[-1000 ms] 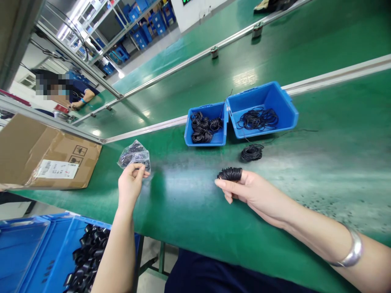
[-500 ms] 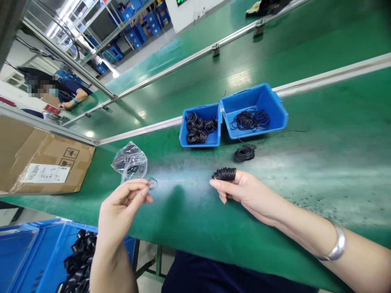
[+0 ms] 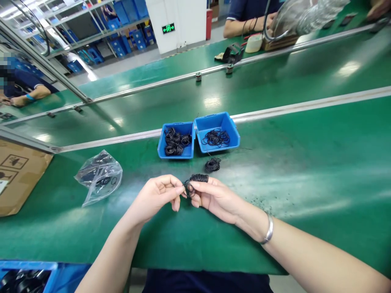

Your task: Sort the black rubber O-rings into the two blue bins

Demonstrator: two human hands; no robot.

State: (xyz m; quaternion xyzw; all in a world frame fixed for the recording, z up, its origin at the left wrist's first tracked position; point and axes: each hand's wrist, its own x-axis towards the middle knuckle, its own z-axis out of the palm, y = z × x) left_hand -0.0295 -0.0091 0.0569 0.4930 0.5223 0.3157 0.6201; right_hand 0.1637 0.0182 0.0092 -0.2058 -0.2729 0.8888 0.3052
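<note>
Black in both grips: holding bunched thin, flexible black loops (image 3: 200,178) in right hand (image 3: 218,197), pinching slender black ring (image 3: 189,187) in left hand (image 3: 161,194), just beside that bunch. Probably best: pinch lightly, steady the bunch, avoid snagging neighbouring loops.

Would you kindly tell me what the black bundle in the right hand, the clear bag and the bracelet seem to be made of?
Black bundle: probably rubber or soft plastic, dull with faint sheen; it bunches in thin, pliable-looking curves.
Clear bag: plastic film, glossy; it creases, glints and shows its contents.
Bracelet: apparently polished metal, silvery, by its bright highlights; which metal is unclear.
</note>
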